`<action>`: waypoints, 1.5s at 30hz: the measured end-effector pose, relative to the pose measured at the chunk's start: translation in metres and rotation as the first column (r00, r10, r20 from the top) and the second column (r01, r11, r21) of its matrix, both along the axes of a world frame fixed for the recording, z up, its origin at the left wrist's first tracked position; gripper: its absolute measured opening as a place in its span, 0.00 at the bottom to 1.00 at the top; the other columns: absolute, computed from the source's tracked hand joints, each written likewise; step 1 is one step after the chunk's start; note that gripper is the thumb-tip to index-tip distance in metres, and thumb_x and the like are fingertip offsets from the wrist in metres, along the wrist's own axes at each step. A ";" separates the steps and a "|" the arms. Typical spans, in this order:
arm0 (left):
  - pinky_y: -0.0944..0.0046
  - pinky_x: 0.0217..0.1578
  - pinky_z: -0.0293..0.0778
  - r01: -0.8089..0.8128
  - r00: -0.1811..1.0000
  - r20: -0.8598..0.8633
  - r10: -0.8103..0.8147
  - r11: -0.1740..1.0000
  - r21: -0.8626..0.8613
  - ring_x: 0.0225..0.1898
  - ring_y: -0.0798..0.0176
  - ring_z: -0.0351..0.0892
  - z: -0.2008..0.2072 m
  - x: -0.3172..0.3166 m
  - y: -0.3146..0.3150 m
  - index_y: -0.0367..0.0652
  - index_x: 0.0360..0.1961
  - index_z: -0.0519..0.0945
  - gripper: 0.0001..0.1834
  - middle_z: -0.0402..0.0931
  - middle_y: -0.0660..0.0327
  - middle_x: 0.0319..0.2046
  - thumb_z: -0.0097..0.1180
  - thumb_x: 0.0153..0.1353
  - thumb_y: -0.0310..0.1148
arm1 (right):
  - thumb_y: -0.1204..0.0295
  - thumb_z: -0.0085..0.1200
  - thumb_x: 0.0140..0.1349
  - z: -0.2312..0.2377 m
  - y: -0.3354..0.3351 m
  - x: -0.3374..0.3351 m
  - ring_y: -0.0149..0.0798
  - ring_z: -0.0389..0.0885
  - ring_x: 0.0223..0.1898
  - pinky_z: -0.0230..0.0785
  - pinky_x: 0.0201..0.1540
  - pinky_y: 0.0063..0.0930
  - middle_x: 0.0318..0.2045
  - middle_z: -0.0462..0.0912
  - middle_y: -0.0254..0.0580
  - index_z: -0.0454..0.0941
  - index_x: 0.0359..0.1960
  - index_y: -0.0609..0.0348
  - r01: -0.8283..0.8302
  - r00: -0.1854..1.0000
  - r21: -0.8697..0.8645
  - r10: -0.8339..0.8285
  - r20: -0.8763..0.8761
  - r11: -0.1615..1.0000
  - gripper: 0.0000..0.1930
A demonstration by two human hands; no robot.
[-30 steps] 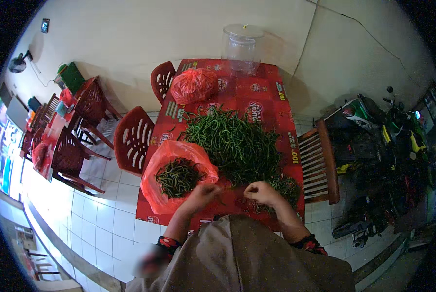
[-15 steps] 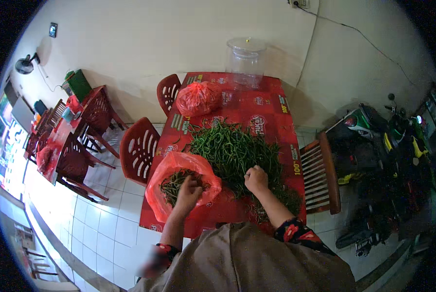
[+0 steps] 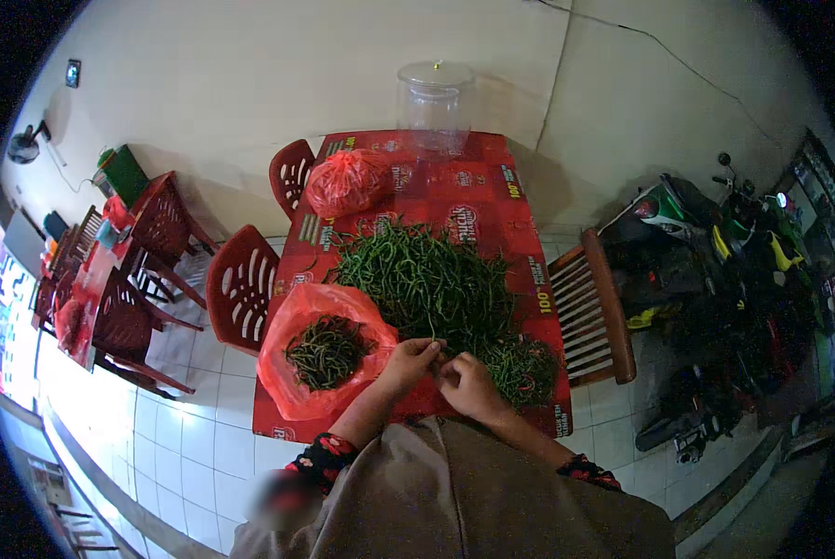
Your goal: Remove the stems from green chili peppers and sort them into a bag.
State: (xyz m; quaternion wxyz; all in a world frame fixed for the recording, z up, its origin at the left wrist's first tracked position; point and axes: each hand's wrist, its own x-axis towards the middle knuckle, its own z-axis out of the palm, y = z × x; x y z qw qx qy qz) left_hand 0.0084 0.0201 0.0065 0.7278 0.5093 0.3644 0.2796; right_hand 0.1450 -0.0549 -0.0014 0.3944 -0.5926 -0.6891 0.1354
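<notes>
A large heap of long, thin green chillies (image 3: 427, 279) lies across the middle of the table. At the heap's near edge my left hand (image 3: 412, 363) pinches a slender chilli (image 3: 433, 328), its thin end sticking up past the fingertips. Right beside it, nearly touching, is my right hand (image 3: 473, 386), its fingers closed at the same spot; what they hold is too small to make out. To the left stands an open red plastic bag (image 3: 282, 373) with duller, brownish-green chillies (image 3: 326, 352) inside. A smaller pile of thin green bits (image 3: 522, 371) sits to the right of my right hand.
A tied red plastic bag (image 3: 347, 182) and a clear lidded jar (image 3: 434, 112) stand at the far end of the red-covered table (image 3: 520, 238). Red plastic chairs (image 3: 243, 289) flank its left side, a wooden slatted chair (image 3: 590, 312) its right. Motorbikes (image 3: 706, 252) are parked farther right.
My left hand has come out of the open red bag and moved right. My right hand has drawn back from the heap, and both now meet in front of me.
</notes>
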 end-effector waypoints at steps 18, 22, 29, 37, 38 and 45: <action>0.53 0.30 0.70 0.351 0.802 -0.540 0.257 0.528 0.773 0.28 0.49 0.74 0.006 -0.021 -0.041 0.45 0.29 0.78 0.07 0.74 0.52 0.23 0.51 0.49 0.32 | 0.65 0.45 0.61 -0.013 0.005 -0.006 0.24 0.64 0.23 0.60 0.26 0.21 0.21 0.71 0.29 0.73 0.29 0.59 -0.258 0.722 -0.540 -0.212 -0.659 0.801 0.11; 0.53 0.31 0.70 0.401 0.700 -0.659 0.276 0.612 0.682 0.29 0.49 0.74 0.016 -0.028 -0.041 0.45 0.29 0.78 0.07 0.74 0.53 0.23 0.51 0.48 0.32 | 0.66 0.44 0.61 -0.005 0.005 -0.007 0.23 0.65 0.23 0.59 0.26 0.20 0.22 0.69 0.28 0.72 0.31 0.57 -0.369 0.683 -0.553 -0.186 -0.707 0.747 0.09; 0.53 0.31 0.70 0.394 0.768 -0.582 0.268 0.518 0.759 0.29 0.49 0.75 0.010 -0.043 -0.031 0.46 0.28 0.78 0.07 0.75 0.53 0.24 0.50 0.49 0.33 | 0.67 0.45 0.61 0.018 0.003 0.019 0.26 0.65 0.22 0.60 0.25 0.21 0.24 0.69 0.30 0.71 0.31 0.57 -0.624 0.397 -0.531 -0.353 -0.847 0.573 0.07; 0.57 0.27 0.70 -0.093 0.711 -0.555 0.431 0.841 0.534 0.25 0.50 0.75 0.022 -0.107 0.010 0.40 0.29 0.79 0.09 0.75 0.51 0.22 0.48 0.54 0.32 | 0.74 0.48 0.55 0.013 0.032 0.058 0.37 0.72 0.38 0.66 0.39 0.33 0.37 0.73 0.43 0.72 0.41 0.61 0.087 0.993 -0.660 -0.118 -0.003 0.746 0.11; 0.57 0.31 0.69 -0.051 0.673 -0.480 0.562 0.683 0.729 0.29 0.50 0.74 -0.007 -0.123 0.023 0.40 0.34 0.78 0.10 0.74 0.50 0.26 0.48 0.53 0.30 | 0.73 0.49 0.54 0.001 0.041 0.056 0.41 0.71 0.41 0.66 0.42 0.36 0.41 0.71 0.46 0.71 0.42 0.60 0.258 0.957 -0.500 -0.149 0.248 0.826 0.13; 0.50 0.52 0.55 0.147 0.475 -0.490 0.731 0.483 0.863 0.53 0.45 0.58 -0.036 -0.122 0.032 0.39 0.56 0.59 0.32 0.62 0.48 0.51 0.52 0.47 0.28 | 0.66 0.55 0.50 -0.005 0.124 -0.001 0.47 0.68 0.46 0.64 0.47 0.40 0.43 0.68 0.46 0.71 0.43 0.58 0.263 0.936 -0.300 -0.167 0.310 0.917 0.18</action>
